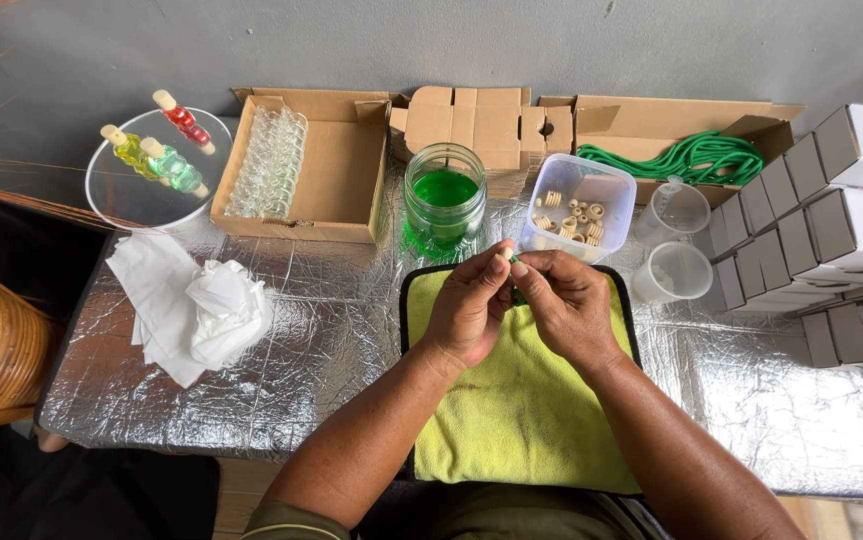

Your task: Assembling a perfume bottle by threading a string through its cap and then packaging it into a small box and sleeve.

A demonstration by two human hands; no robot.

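At frame centre, the left hand [469, 305] and right hand [566, 300] meet above a yellow cloth [516, 420], fingers pinched shut on a small pale bead [502, 254] and green cord [517, 295]. A jar of green liquid [444, 200] and a tub of beads [578, 208] stand just behind on the foil-covered tabletop [301, 360].

- A table [331, 330] wrapped in crinkled silver foil carries everything.
- Directly on it lie a yellow microfibre cloth with black edging [521, 410], crumpled white tissue paper [196, 310], a glass jar of green liquid [444, 198], an open brown cardboard box [341, 170], a clear plastic tub [579, 205] and two clear plastic measuring cups [673, 270].
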